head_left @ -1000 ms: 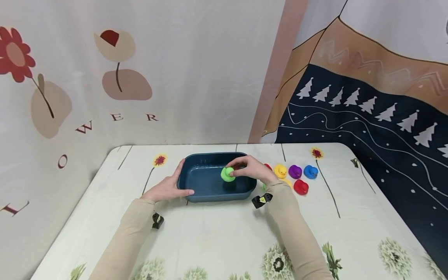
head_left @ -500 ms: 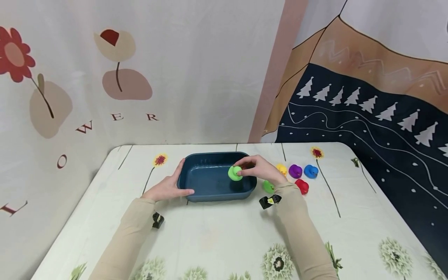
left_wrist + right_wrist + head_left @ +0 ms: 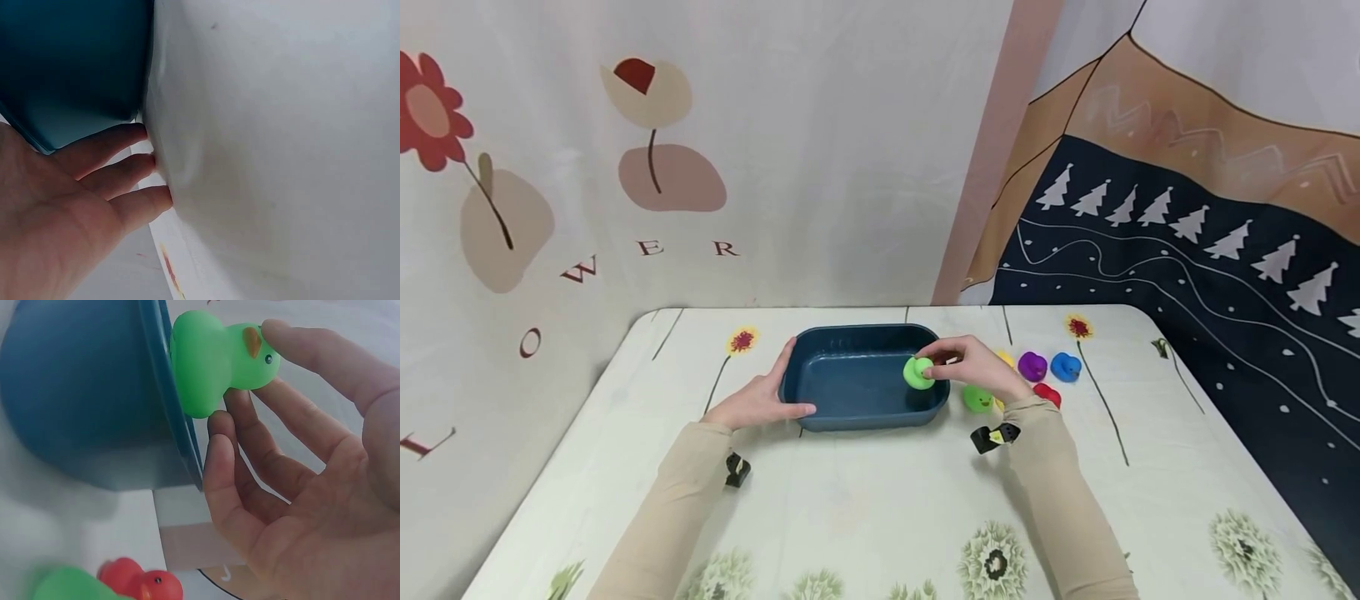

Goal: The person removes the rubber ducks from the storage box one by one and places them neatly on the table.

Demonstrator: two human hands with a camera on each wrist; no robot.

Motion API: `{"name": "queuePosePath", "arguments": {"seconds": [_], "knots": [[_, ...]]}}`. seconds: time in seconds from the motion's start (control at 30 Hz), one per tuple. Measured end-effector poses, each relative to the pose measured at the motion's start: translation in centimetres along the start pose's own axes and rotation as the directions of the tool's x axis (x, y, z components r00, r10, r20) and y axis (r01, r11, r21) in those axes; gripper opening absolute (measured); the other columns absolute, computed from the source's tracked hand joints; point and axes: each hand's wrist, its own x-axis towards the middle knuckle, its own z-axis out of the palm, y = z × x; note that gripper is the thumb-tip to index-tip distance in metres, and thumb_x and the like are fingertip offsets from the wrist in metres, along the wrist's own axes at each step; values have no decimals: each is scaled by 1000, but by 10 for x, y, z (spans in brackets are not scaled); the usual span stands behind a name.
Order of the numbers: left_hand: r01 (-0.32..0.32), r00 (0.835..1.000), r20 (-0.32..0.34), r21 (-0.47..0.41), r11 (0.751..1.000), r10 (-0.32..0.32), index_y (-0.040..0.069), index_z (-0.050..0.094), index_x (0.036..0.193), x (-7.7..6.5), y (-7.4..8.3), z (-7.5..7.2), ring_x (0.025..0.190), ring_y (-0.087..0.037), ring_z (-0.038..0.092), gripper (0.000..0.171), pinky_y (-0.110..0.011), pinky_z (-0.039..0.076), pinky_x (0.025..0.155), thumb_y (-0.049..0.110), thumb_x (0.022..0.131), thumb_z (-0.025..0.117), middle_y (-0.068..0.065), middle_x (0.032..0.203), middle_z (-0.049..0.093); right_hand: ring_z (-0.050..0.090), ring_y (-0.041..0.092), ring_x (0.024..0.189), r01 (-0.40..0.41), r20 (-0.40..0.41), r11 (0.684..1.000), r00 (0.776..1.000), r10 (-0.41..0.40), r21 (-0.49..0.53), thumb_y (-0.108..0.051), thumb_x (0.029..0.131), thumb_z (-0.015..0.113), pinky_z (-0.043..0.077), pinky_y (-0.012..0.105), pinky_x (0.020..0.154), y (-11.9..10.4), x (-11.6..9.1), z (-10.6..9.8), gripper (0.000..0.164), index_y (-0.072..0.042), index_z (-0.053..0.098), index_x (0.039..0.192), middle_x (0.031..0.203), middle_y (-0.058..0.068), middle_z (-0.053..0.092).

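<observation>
A dark blue rectangular dish stands on the table. At its left end my left hand rests with thumb along the near rim and index finger at the far left corner; its other fingers lie extended beside the dish's wall. My right hand pinches a light green rubber duck by its head, over the right end of the dish. Up close, the duck's body overlaps the dish's rim, thumb on one side of the head and fingers below.
Right of the dish sit another green duck, a purple duck, a blue duck and a red duck. A yellow duck is partly hidden behind my right hand. A patterned cloth covers the table.
My right hand has moved to the right with the green duck, from over the dish's middle to its right end. The left hand and the dish have stayed put.
</observation>
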Motion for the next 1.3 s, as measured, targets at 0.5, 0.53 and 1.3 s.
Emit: {"name": "queuePosePath", "arguments": {"seconds": [0.5, 0.53, 1.3], "knots": [[-2, 1000, 0, 10, 1000, 2, 23, -15, 154, -1, 1, -1, 99, -33, 59, 117, -55, 43, 93, 52, 81, 72, -14, 92, 64, 57, 28, 99, -42, -30, 999, 999, 43, 23, -18, 89, 70, 47, 37, 87, 5, -16, -16, 31, -7, 68, 118, 112, 8, 64], [-2, 1000, -1, 9, 1000, 2, 23, -15, 154, -1, 1, -1, 100, -34, 59, 117, -55, 43, 93, 52, 81, 72, -15, 93, 64, 57, 28, 99, -40, -34, 999, 999, 41, 24, -18, 89, 70, 47, 37, 88, 5, -17, -16, 32, -8, 68, 118, 112, 8, 64], [9, 1000, -5, 20, 1000, -9, 23, -16, 153, -1, 1, 0, 105, -38, 58, 117, -58, 41, 95, 53, 81, 72, -22, 106, 63, 52, 30, 105, -114, -127, 993, 986, 112, -9, -22, 90, 71, 48, 33, 85, 11, -51, -43, 37, -5, 65, 122, 121, 14, 60]]}}
